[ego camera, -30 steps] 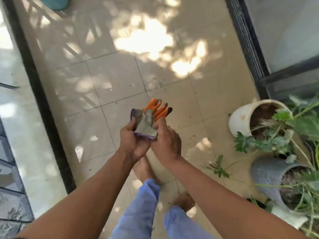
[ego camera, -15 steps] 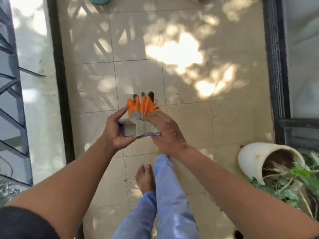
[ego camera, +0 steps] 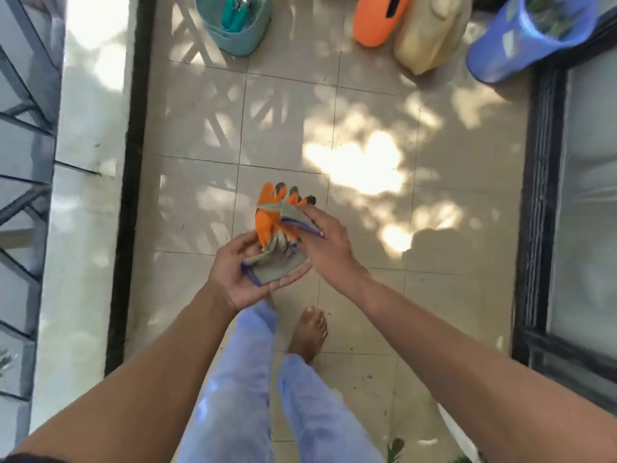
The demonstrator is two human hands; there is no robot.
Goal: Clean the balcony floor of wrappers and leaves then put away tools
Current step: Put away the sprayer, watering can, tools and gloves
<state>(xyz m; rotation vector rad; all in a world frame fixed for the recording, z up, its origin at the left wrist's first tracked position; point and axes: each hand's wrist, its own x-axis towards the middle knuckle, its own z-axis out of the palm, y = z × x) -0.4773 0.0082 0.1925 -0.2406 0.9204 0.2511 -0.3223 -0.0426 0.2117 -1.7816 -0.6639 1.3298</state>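
A pair of orange and grey work gloves (ego camera: 278,225) with purple cuff trim is held at waist height over the tiled balcony floor (ego camera: 367,128). My left hand (ego camera: 240,272) cradles the cuff end from below, thumb and fingers curled round it. My right hand (ego camera: 329,243) pinches the upper glove's cuff from the right. At the far end of the floor stands a teal bucket (ego camera: 238,31) with teal-handled tools (ego camera: 233,16) inside.
An orange container (ego camera: 379,18), a beige jerrycan (ego camera: 430,31) and a blue bucket (ego camera: 514,38) holding greenery line the far wall. A black-edged ledge with railing (ego camera: 130,195) runs along the left. A dark-framed glass door (ego camera: 541,195) is on the right. My bare foot (ego camera: 309,332) is below.
I have stepped forward and the view has lifted, bringing the buckets and containers into sight. The plant pots at right have left the view. The gloves have shifted in my hands.
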